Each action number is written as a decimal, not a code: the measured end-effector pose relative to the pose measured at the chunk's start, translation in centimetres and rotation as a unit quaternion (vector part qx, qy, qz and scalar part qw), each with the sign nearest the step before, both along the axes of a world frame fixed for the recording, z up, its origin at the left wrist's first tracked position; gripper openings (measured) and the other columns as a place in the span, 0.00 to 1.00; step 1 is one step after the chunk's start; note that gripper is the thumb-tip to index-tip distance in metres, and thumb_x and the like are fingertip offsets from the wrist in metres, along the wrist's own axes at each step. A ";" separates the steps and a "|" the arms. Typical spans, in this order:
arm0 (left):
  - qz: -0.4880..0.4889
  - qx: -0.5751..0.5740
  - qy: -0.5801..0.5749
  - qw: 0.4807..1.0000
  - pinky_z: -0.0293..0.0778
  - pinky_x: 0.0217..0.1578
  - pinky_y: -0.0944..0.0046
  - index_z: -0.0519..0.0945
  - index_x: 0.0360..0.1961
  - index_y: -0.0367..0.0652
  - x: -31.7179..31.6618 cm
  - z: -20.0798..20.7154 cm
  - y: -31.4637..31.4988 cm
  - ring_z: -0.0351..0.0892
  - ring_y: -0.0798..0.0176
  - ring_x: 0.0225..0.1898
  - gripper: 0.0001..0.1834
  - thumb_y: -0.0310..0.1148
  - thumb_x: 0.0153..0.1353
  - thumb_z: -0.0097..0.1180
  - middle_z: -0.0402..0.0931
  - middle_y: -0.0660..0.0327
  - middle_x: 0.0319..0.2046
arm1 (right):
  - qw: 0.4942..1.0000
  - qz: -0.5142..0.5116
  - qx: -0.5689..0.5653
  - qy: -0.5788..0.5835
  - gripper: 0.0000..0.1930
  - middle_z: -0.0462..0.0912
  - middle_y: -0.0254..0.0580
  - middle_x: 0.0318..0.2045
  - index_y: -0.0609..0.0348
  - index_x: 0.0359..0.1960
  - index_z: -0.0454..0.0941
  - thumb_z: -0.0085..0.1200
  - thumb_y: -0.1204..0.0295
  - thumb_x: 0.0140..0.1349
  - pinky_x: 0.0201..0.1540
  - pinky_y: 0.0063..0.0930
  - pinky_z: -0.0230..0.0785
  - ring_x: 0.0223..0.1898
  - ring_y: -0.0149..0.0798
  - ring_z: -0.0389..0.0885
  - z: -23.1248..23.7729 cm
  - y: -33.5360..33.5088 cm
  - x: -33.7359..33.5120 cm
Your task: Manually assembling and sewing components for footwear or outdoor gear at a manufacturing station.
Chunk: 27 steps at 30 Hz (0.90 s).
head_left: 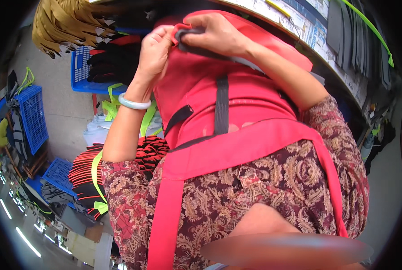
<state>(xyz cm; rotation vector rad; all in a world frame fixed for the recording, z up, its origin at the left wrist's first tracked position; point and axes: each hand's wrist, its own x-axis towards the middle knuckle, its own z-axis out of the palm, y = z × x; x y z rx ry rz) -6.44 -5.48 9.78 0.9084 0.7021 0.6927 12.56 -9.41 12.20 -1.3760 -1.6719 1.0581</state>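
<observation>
Both hands meet at the top middle of the head view, over the red apron (250,81) on my lap. Between them is a small red and dark grey fabric piece (188,34), part of it hidden by the fingers. My left hand (155,50) is closed, pinching the red edge between thumb and fingertips. From the other side, my right hand (216,33) curls its fingers round the dark part. A dark strip of the piece runs out below the right palm. A pale bangle (134,103) circles my left wrist.
A worktable edge (331,56) with dark strips (354,40) runs along the upper right. At upper left hang mustard-brown pieces (65,27) beside a blue crate (80,74) of black and red pieces. Yellow-green ties bind a red-black stack (86,173) by my left elbow.
</observation>
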 end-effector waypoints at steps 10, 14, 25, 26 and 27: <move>0.032 0.136 0.151 0.979 0.75 0.37 0.74 0.81 0.42 0.34 1.3 -0.5 1.6 0.79 0.72 0.34 0.10 0.25 0.60 0.59 0.81 0.61 0.34 | 0.998 -0.047 -0.011 0.042 0.15 0.77 0.52 0.23 0.68 0.35 0.77 0.58 0.67 0.51 0.36 0.33 0.70 0.26 0.41 0.75 -4.2 0.3 1.6; -0.034 0.160 0.185 0.969 0.75 0.36 0.74 0.82 0.39 0.35 1.9 -1.8 2.3 0.78 0.74 0.32 0.07 0.24 0.59 0.60 0.80 0.64 0.31 | 0.999 -0.039 -0.016 -0.032 0.15 0.79 0.54 0.26 0.64 0.35 0.78 0.59 0.64 0.51 0.37 0.37 0.72 0.29 0.48 0.80 -3.1 -0.2 1.9; 0.011 -0.094 0.044 0.994 0.81 0.34 0.64 0.79 0.39 0.31 3.0 -3.4 -1.0 0.81 0.62 0.30 0.13 0.34 0.65 0.56 0.79 0.55 0.30 | 0.991 -0.117 0.028 -0.062 0.13 0.78 0.46 0.26 0.65 0.37 0.75 0.56 0.69 0.54 0.37 0.30 0.70 0.27 0.35 0.74 -4.0 1.5 2.8; 0.019 -0.110 0.042 0.993 0.82 0.35 0.60 0.78 0.38 0.28 3.0 -3.5 -0.9 0.82 0.56 0.31 0.16 0.36 0.66 0.53 0.80 0.51 0.31 | 0.992 -0.108 0.038 -0.047 0.13 0.77 0.43 0.24 0.65 0.37 0.76 0.57 0.68 0.54 0.37 0.28 0.70 0.28 0.32 0.74 -3.1 2.0 3.0; 0.022 -0.105 0.042 0.993 0.82 0.35 0.60 0.78 0.38 0.28 3.2 -3.0 -0.9 0.82 0.56 0.31 0.16 0.36 0.66 0.53 0.80 0.51 0.31 | 0.992 -0.105 0.043 -0.046 0.13 0.77 0.43 0.24 0.65 0.37 0.76 0.57 0.68 0.54 0.37 0.28 0.70 0.28 0.32 0.74 -2.2 2.0 2.6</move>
